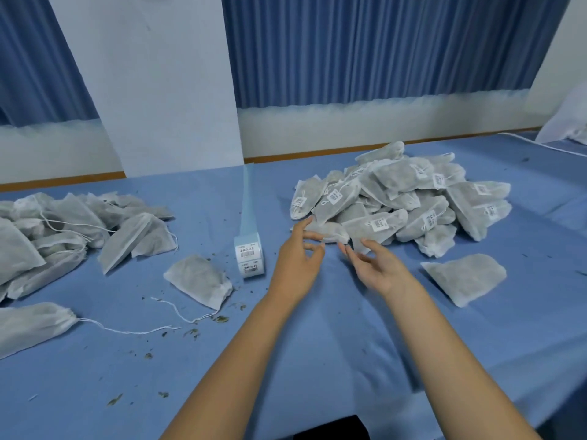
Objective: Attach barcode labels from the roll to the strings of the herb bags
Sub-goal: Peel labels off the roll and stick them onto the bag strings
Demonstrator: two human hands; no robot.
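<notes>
We count one left hand [297, 262], one right hand [381, 268], one label roll [251, 257], one labelled heap [413, 201], one unlabelled heap [63, 223], three loose bags [200, 281] [465, 277] [31, 325].

Even, diffuse light, likely from overhead, with a cool blue cast. Exposure fine, no glare or blown spots. Shadows are soft and faint: under both forearms on the blue table cover [317, 360] and beneath the bag pile [444, 223]. Strong fisheye at the edges: curtains [381, 49] and white pillar [165, 90] lean, and the far table edge bows. Slight motion blur on the right hand [378, 268] fingertips. Overall soft with compression smear. Print on the barcode labels [378, 223] is unreadable.
</notes>
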